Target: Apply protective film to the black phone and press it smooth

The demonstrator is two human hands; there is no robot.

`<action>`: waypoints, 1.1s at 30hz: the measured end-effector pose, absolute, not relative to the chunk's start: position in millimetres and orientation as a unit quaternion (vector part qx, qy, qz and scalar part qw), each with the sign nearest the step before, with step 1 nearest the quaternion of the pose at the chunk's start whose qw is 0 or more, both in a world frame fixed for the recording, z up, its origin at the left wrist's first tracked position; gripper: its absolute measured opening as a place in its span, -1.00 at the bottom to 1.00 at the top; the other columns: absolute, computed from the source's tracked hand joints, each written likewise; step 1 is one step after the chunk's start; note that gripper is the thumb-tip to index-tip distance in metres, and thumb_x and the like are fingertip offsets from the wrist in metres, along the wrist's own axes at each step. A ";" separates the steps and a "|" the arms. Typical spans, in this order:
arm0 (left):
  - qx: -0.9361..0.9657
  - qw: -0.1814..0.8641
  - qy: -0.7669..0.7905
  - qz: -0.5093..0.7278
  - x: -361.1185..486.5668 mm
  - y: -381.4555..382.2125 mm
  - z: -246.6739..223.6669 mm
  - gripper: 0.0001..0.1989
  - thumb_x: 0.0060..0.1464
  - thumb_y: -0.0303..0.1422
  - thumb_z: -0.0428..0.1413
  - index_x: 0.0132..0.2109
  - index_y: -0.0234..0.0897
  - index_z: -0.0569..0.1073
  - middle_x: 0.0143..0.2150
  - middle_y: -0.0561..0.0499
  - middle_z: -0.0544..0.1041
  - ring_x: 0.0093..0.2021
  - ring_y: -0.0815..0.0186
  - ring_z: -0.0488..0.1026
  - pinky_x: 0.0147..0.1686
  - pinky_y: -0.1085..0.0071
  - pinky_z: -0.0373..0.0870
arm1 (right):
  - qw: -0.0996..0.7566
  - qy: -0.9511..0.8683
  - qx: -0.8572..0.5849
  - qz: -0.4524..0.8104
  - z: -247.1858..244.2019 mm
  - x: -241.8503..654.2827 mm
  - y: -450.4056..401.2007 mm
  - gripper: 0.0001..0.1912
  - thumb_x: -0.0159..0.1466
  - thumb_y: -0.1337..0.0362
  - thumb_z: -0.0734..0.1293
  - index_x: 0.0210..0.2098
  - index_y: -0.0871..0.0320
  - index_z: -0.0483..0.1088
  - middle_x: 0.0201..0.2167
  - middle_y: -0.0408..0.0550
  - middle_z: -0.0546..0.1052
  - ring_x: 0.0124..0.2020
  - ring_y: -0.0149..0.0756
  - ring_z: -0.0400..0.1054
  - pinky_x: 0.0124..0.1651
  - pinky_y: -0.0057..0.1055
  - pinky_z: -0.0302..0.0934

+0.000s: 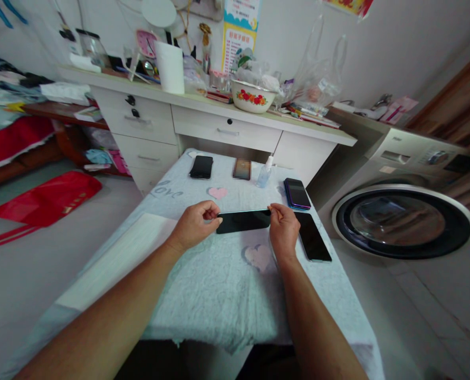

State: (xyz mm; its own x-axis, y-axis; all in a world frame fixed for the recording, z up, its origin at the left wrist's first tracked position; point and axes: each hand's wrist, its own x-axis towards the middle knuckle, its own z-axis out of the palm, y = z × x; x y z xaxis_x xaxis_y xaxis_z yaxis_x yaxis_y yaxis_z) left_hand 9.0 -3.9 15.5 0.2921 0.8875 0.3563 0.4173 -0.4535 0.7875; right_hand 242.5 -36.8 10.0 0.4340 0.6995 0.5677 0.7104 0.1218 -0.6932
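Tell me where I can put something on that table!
Bare cloth lies between the arms, nearer than the held phone. A smaller patch separates the left hand and back phone. The right edge is crowded: right hand, flat phone, purple phone.

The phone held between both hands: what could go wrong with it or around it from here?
The held phone is gripped at its ends by the left hand and right hand; it might slip if one loosens.
The right hand could nudge the flat phone beside it.
The upright spray bottle might tip if knocked.
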 end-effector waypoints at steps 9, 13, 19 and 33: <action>0.743 0.296 0.437 0.411 8.3 -1.5 11.9 -0.89 -0.08 -0.34 0.15 -0.38 -0.27 0.39 -0.47 0.11 0.41 -0.44 0.40 0.35 -0.37 0.45 0.33 | 0.570 -0.508 -0.645 0.043 -6.1 245.4 -26.9 -0.75 0.26 0.18 0.25 -0.24 0.16 0.52 -0.28 0.00 0.57 -0.22 -0.23 0.42 -0.12 -0.30 0.29; 0.740 0.302 0.440 0.410 8.0 -0.3 10.5 -0.88 -0.07 -0.33 0.15 -0.36 -0.27 0.40 -0.47 0.11 0.42 -0.45 0.40 0.36 -0.37 0.44 0.34 | 0.576 -0.509 -0.637 0.053 -9.4 246.4 -24.5 -0.74 0.27 0.18 0.24 -0.23 0.16 0.52 -0.27 0.00 0.56 -0.24 -0.24 0.42 -0.16 -0.31 0.29; 0.734 0.309 0.448 0.407 8.7 -1.8 13.3 -0.88 -0.07 -0.32 0.15 -0.37 -0.27 0.41 -0.48 0.10 0.43 -0.45 0.39 0.37 -0.35 0.43 0.35 | 0.576 -0.511 -0.635 0.059 -8.5 247.5 -22.4 -0.74 0.28 0.18 0.25 -0.21 0.16 0.52 -0.25 0.00 0.56 -0.27 -0.26 0.42 -0.17 -0.32 0.29; 0.726 0.321 0.446 0.414 10.3 -1.9 15.5 -0.87 -0.09 -0.32 0.16 -0.38 -0.27 0.39 -0.50 0.12 0.41 -0.47 0.41 0.35 -0.41 0.46 0.33 | 0.503 -0.586 -0.632 -0.069 10.1 240.1 -32.7 -0.76 0.28 0.32 0.20 -0.30 0.19 0.52 -0.27 0.02 0.42 -0.26 -0.29 0.35 -0.11 -0.35 0.25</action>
State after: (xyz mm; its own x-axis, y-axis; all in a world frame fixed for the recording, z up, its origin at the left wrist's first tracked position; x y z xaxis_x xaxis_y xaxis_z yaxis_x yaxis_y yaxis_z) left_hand 10.3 -1.9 15.5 0.2592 0.9135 0.3136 0.3818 -0.3952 0.8355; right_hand 240.1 -32.7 10.1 0.3039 0.6714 0.6759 0.8097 0.1918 -0.5546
